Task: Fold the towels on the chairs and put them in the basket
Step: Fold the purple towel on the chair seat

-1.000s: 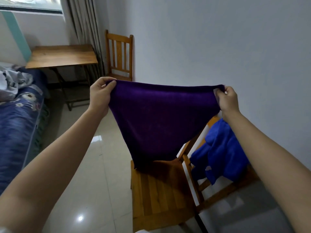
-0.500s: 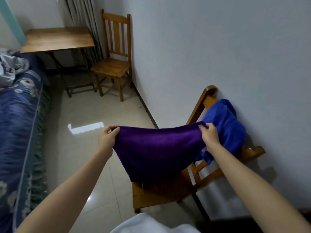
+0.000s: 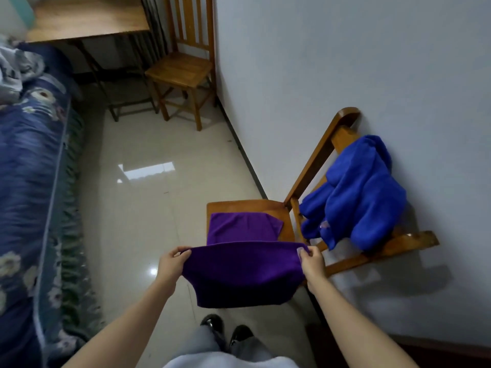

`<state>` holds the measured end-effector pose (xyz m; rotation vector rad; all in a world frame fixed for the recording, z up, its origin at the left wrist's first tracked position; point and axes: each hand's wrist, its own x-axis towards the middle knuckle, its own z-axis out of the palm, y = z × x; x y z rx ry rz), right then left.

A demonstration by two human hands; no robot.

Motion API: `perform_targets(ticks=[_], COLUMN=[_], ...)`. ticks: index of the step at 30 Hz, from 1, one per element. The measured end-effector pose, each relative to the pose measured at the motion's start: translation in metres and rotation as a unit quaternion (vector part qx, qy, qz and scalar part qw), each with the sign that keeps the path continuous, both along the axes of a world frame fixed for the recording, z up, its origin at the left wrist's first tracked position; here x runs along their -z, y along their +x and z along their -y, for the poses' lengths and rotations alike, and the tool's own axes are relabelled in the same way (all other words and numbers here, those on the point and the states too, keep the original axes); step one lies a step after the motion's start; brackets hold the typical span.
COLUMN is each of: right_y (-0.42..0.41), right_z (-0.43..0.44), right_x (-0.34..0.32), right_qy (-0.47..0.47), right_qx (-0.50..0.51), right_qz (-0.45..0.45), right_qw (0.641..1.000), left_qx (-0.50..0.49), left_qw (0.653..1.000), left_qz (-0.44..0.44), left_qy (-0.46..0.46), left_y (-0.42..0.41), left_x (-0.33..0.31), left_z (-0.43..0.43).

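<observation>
A purple towel (image 3: pixel 243 272) is stretched between my hands over the front edge of the near wooden chair (image 3: pixel 313 168). My left hand (image 3: pixel 171 266) pinches its left corner and my right hand (image 3: pixel 313 264) pinches its right corner. The far part of the towel lies flat on the chair seat, while the near part hangs down in front of it. A blue towel (image 3: pixel 358 192) is draped in a bunch over the chair's backrest, against the wall. No basket is in view.
A second wooden chair (image 3: pixel 183 67) stands by the wall further back, beside a wooden table (image 3: pixel 87 19). A bed with a blue flowered cover (image 3: pixel 29 181) runs along the left. Glossy tiled floor (image 3: pixel 148 208) lies between. My shoes (image 3: pixel 225 330) show below.
My hands have brought the purple towel down from chest height to the chair, and its far part now lies on the seat. The view has tilted downward.
</observation>
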<state>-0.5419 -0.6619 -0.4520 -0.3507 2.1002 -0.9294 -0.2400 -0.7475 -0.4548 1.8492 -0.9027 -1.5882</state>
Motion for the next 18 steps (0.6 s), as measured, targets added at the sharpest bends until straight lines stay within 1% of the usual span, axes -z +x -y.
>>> perform_targets(ticks=[4, 9, 14, 18], right_y=[0.003, 0.01, 0.016, 0.022], right_z=[-0.002, 0.01, 0.038, 0.063], right_x=[0.016, 0.021, 0.022, 0.035], right_qy=[0.022, 0.019, 0.003, 0.022], right_qx=[0.002, 0.021, 0.042, 0.085], right_qz=[0.01, 0.02, 0.001, -0.014], right_qw=[1.0, 0.999, 0.999, 0.996], left_qx=[-0.027, -0.031, 0.007, 0.024], left_qw=[1.0, 0.999, 1.0, 0.999], left_qz=[0.008, 0.001, -0.014, -0.019], left_qy=[0.013, 0.019, 0.001, -0.02], left_y=[-0.007, -0.016, -0.033, -0.041], left_x=[0.015, 0.018, 0.007, 0.009], left_z=[-0.005, 0.002, 0.033, 0.068])
